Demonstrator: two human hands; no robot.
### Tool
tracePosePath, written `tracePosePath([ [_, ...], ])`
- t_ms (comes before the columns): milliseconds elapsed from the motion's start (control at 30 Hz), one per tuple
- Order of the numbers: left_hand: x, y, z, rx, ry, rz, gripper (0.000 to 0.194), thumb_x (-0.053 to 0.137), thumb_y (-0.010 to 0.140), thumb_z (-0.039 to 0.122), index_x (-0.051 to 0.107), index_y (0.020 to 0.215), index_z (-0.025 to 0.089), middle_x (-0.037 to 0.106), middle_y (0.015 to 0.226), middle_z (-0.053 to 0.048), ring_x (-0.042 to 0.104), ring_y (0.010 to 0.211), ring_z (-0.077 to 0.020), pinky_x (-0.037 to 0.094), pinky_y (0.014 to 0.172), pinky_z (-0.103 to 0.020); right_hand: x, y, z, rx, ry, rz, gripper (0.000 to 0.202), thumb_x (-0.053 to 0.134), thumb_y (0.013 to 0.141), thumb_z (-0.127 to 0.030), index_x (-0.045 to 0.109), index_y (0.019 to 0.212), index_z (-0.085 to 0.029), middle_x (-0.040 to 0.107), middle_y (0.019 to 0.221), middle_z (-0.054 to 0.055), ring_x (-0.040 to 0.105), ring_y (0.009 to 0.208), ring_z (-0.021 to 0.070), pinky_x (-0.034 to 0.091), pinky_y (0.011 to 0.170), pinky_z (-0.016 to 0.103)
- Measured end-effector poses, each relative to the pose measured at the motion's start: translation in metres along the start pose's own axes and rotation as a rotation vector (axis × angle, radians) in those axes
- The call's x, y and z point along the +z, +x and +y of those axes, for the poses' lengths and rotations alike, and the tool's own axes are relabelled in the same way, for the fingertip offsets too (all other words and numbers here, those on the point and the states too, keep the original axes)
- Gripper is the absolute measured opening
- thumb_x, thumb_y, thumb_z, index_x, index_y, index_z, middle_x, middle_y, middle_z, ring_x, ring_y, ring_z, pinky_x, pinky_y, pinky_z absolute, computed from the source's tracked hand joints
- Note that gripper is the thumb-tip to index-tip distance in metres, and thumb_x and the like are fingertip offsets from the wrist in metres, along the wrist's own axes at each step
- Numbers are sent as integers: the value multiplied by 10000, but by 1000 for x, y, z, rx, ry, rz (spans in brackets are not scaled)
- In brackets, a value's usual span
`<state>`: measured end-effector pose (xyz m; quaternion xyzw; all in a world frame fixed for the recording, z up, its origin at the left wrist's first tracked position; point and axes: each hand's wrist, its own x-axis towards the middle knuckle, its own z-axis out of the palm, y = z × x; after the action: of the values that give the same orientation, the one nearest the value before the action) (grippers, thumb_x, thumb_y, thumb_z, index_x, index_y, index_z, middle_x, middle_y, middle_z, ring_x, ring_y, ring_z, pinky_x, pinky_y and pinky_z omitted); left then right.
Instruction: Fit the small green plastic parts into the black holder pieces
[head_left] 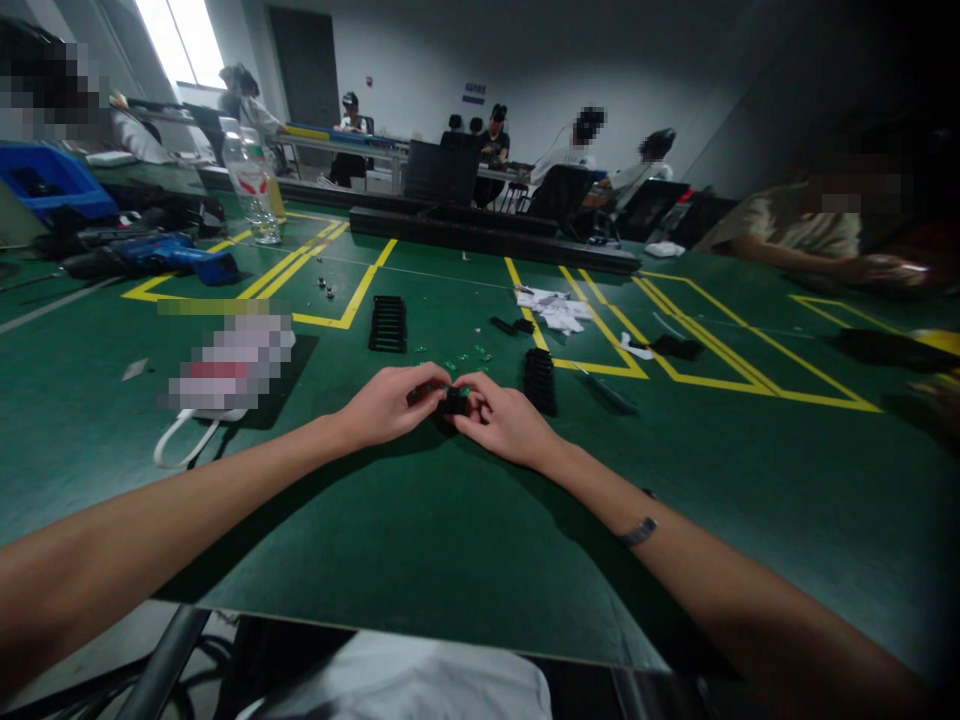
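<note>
Both my hands meet over the green table [420,560], with a small black part [454,402] between their fingertips. My left hand [397,402] grips it from the left, fingers bent around it. From the right, my right hand [501,415] pinches the same part, and a bit of green shows by its fingers. Just beyond lie small green pieces [469,358]. A black slotted rack [388,324] lies behind my left hand; a second black rack [539,381] is right of my right hand. The fingers hide much of the held part.
A phone-like object [232,365] with a white strap lies at left, near a blue power tool [184,256] and plastic bottles [255,190]. White scraps [555,308] and a dark tool [611,392] lie to the right. A long black bar [487,238] crosses behind; people sit beyond.
</note>
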<state>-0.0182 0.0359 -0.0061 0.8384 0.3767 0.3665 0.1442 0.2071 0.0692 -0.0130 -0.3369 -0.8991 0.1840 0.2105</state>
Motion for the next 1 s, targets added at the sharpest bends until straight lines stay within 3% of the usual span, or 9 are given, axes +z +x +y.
tracePosePath([
  [367,0,0,1,50,10,14,206,522,948,193,628,1119,148,692,1004,-65,626,834,-152,456,723,-262,2,0,1,-2,6,12,377,623,862,-273,487,1209,-219,595,711,-33,540,607,133,334,586,244],
  [1000,-2,0,2,81,-13,24,202,546,951,215,655,1102,136,686,952,-60,612,801,-136,453,689,-241,1,0,0,5,3,2,394,621,839,-231,489,1210,-228,587,708,-42,543,617,134,337,589,244],
])
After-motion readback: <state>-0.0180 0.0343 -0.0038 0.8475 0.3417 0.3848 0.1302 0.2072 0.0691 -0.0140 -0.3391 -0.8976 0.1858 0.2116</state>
